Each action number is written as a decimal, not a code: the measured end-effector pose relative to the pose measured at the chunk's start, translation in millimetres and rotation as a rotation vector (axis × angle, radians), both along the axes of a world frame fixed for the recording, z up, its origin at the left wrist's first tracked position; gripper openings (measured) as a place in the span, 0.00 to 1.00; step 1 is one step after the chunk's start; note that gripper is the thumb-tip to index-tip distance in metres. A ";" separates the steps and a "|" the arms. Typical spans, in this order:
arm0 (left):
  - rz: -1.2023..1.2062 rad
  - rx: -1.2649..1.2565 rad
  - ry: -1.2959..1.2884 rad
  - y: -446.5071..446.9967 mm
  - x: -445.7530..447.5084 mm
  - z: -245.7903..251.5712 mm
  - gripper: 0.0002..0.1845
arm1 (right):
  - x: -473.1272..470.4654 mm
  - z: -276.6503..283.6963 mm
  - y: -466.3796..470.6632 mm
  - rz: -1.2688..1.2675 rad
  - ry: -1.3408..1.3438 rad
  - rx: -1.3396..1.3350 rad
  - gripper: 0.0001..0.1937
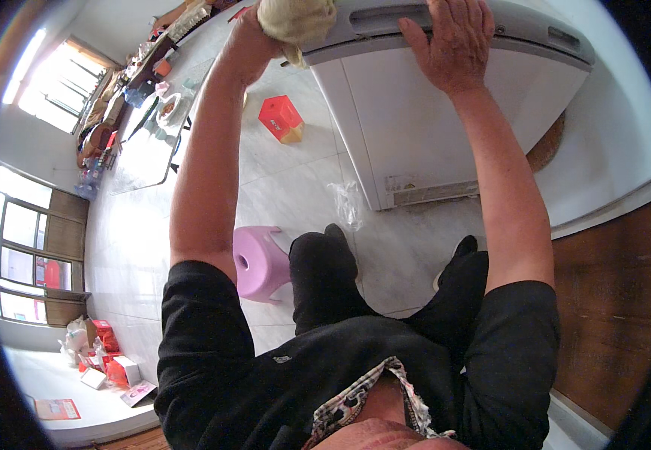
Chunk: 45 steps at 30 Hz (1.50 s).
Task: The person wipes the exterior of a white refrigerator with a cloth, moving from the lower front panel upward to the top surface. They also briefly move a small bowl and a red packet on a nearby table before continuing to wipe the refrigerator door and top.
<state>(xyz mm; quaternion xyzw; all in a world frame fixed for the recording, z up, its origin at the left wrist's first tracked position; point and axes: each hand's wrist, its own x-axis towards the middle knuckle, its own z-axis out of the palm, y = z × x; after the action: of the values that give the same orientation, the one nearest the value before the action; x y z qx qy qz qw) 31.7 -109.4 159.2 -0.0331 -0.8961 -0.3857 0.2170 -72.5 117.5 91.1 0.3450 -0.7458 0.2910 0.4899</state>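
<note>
At the top of the view, my left hand (252, 39) is shut on a bunched, pale yellow-green cloth (297, 19). The cloth is at the left corner of the grey lid (331, 48) of a white chest freezer (415, 112); whether it presses on the lid cannot be told. Empty, with fingers apart, my right hand (454, 42) rests on the lid's front edge, just right of a recessed handle (387, 18). Its fingertips are cut off by the top of the frame.
A red box (281, 117) and a crumpled clear plastic bag (349, 205) lie on the tiled floor. Beside my left leg is a purple plastic stool (260, 263). A glass-topped table (145, 163) stands to the left, a brown wooden door (606, 309) to the right.
</note>
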 end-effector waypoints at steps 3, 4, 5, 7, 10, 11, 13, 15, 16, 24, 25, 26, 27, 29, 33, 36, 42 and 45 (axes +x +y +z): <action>0.009 -0.078 0.041 1.7 0.1 -5.3 0.22 | 1.5 3.9 -1.5 0.018 0.007 -0.011 0.29; -0.006 -0.074 0.040 0.7 -4.5 -1.8 0.22 | 1.4 6.3 -1.0 0.028 0.006 -0.008 0.29; -0.023 -0.049 0.031 -2.1 -14.3 2.9 0.22 | 1.1 7.5 -0.3 0.037 0.006 -0.005 0.29; 0.002 -0.012 0.027 -3.7 -30.5 5.6 0.22 | 3.9 3.9 1.0 0.009 -0.026 0.016 0.28; -0.018 0.084 0.050 -11.4 -43.0 2.3 0.24 | 4.4 1.5 0.3 0.009 -0.033 0.011 0.28; -0.040 0.110 -0.009 -20.1 -36.5 3.0 0.24 | 5.3 0.8 -1.5 0.018 -0.031 0.003 0.27; -0.120 0.183 -0.129 -13.8 -16.3 8.8 0.26 | 0.1 -2.7 1.1 -0.018 -0.015 0.016 0.28; -0.086 0.224 -0.174 1.9 -1.5 16.8 0.27 | -1.5 -4.6 2.6 -0.028 -0.027 0.032 0.28; -0.058 0.218 -0.160 9.1 0.5 17.4 0.27 | -0.6 -4.1 4.0 -0.021 -0.044 0.042 0.28; 0.028 -0.332 0.355 -9.8 -49.4 28.1 0.20 | -62.1 27.3 -19.2 -0.008 0.235 -0.043 0.27; 0.056 -0.331 0.403 -13.7 -55.8 30.1 0.21 | -62.5 27.9 -18.9 0.002 0.226 -0.045 0.27; 0.073 -0.302 0.404 -17.8 -55.4 28.0 0.22 | -65.6 28.9 -18.6 -0.002 0.240 -0.045 0.27; 0.076 -0.269 0.395 -19.8 -56.9 22.4 0.23 | -66.2 27.7 -16.9 -0.014 0.237 -0.044 0.27; 0.073 -0.213 0.350 -23.1 -56.7 13.2 0.24 | -68.0 27.7 -16.4 -0.028 0.237 -0.041 0.28; 0.110 -0.309 0.305 -10.4 -56.8 21.9 0.25 | -70.2 26.4 -15.2 -0.051 0.232 -0.032 0.29; 0.054 -0.422 0.331 -4.7 -76.1 34.8 0.24 | -63.3 31.1 -21.1 -0.096 0.247 -0.012 0.30; 0.172 -0.493 0.466 26.1 -84.5 15.7 0.20 | -68.5 36.4 -6.1 -0.060 0.313 0.025 0.27; 0.210 -0.493 0.536 30.3 -55.4 8.5 0.19 | -68.0 36.7 -3.9 -0.033 0.332 0.029 0.25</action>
<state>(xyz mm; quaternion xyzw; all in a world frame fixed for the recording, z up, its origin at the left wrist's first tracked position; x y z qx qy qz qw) -23.7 -79.1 167.7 -0.0922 -0.8720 -0.1116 0.4676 -140.5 113.6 127.9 0.3832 -0.6642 0.2112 0.6062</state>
